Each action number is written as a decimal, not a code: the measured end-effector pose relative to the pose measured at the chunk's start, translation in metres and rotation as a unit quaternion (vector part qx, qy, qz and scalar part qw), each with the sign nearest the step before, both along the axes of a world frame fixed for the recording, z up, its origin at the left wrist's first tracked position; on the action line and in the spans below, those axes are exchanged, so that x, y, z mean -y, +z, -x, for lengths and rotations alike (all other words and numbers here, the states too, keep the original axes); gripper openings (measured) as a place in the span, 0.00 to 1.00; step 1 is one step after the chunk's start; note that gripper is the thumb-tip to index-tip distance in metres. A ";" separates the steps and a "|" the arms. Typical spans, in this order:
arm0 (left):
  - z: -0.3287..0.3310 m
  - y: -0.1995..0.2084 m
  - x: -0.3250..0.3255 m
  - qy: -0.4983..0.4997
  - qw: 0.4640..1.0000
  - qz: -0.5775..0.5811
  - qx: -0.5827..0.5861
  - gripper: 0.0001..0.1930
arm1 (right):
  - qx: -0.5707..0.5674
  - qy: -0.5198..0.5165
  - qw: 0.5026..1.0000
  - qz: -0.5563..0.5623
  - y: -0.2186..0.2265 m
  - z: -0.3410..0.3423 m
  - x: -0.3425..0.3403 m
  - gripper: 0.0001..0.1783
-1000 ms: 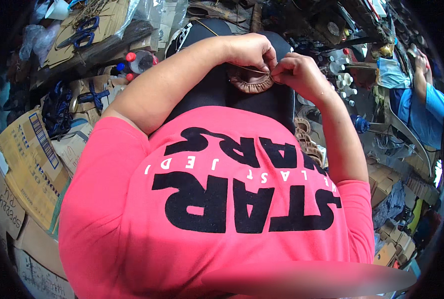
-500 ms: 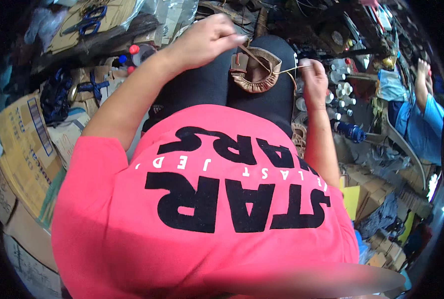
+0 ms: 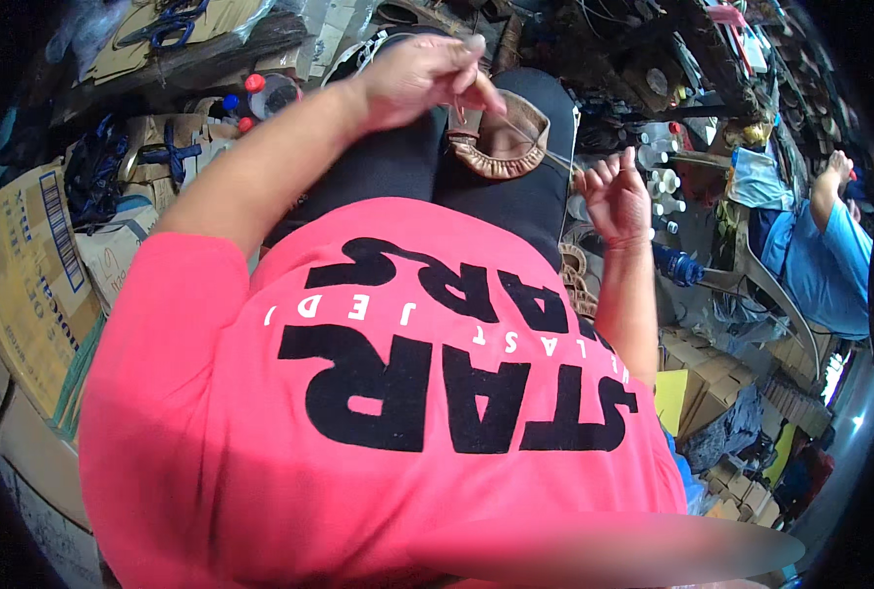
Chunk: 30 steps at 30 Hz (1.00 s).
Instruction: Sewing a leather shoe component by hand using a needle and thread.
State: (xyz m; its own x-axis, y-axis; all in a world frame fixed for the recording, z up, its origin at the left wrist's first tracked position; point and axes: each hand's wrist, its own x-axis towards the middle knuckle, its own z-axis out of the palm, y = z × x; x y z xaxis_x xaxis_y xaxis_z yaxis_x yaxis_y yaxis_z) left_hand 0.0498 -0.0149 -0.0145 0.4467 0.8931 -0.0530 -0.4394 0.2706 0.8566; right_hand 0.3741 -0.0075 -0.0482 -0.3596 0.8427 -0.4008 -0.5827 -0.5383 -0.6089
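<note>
A brown leather shoe upper [image 3: 501, 162] with a gathered, puckered toe rests on my dark-trousered thigh [image 3: 545, 93]. Over its far left edge is my left hand [image 3: 427, 80], fingers bent, with a thin thread [image 3: 523, 130] running from near its fingertips to the upper's right edge. To the right of the upper, my right hand [image 3: 618, 199] is half curled, its fingers closed around the light thread end coming off that edge. The exact grip of the left fingertips is too small to make out.
More brown shoe pieces [image 3: 576, 280] lie beside my right thigh. Several clear bottles [image 3: 664, 182] stand further right, near a blue bottle [image 3: 677, 265]. Cardboard boxes [image 3: 29, 285] fill the left side, with red-capped bottles [image 3: 260, 93] beyond. A person in blue [image 3: 829, 265] is at the far right.
My left hand has shifted right and slightly down, closer over the upper. My right hand has lowered and turned, its fingers now pointing up. The upper has moved a little left.
</note>
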 end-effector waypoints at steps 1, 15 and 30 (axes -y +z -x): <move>0.018 0.005 -0.001 0.008 0.994 -0.011 -0.104 0.22 | 0.082 0.044 0.996 -0.002 0.007 -0.008 0.004 0.19; -0.026 -0.002 0.035 -0.067 0.662 -0.481 -0.571 0.13 | 0.657 0.423 0.520 -0.346 0.093 0.103 -0.036 0.16; -0.023 -0.006 0.034 -0.042 0.656 -0.486 -0.575 0.18 | 0.464 0.374 0.768 -0.235 0.053 0.076 -0.025 0.14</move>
